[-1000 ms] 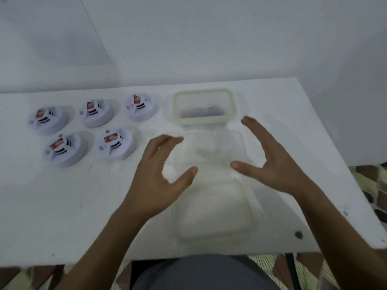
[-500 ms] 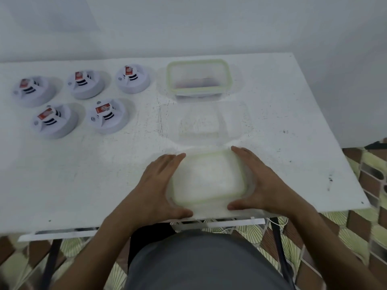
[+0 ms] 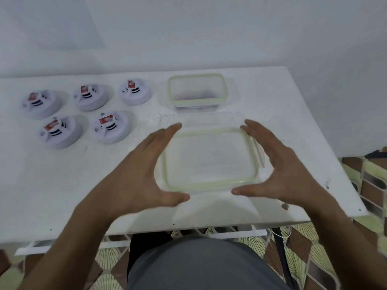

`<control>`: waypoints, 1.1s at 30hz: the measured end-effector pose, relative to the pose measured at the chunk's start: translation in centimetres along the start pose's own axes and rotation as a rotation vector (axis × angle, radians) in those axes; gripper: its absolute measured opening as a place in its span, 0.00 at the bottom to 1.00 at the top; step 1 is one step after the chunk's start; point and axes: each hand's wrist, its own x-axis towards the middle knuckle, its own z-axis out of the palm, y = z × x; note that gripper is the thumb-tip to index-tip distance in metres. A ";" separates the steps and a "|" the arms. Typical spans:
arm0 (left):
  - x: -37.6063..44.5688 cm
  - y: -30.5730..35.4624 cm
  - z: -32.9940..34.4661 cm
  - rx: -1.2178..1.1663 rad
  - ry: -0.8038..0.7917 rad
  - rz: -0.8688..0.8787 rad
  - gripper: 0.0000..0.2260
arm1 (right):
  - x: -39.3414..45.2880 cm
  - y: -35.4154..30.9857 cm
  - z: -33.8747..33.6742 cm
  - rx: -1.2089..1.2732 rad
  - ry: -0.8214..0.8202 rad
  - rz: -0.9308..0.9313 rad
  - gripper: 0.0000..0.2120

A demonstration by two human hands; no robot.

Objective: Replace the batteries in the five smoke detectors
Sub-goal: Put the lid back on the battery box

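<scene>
Five white smoke detectors are lying at the far left of the white desk [image 3: 62, 195], three in a back row [image 3: 41, 103] [image 3: 91, 96] [image 3: 135, 91] and two in front [image 3: 60, 130] [image 3: 111, 126], each showing a red label on top. To their right, a clear container [image 3: 198, 90] with a green rim is sitting near the desk's far edge; something dark is lying inside, too blurred to identify. Nearer the person, a clear lid [image 3: 209, 160] with a green seal is being held between both hands. The left hand [image 3: 142, 170] and right hand [image 3: 278, 170] are flanking it, fingers straight, thumbs reaching under the near edge. A grey garment is showing below the desk.
</scene>
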 end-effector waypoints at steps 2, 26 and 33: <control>2.2 -0.6 -0.6 0.004 0.014 -0.012 0.52 | 2.2 0.6 -0.3 -0.014 0.012 -0.009 0.57; 11.2 -3.8 -0.2 0.163 -0.188 -0.091 0.60 | 11.2 3.9 0.1 -0.175 -0.244 0.050 0.63; 12.0 -3.8 1.1 0.295 -0.163 -0.044 0.57 | 11.6 4.2 1.3 -0.212 -0.201 -0.008 0.58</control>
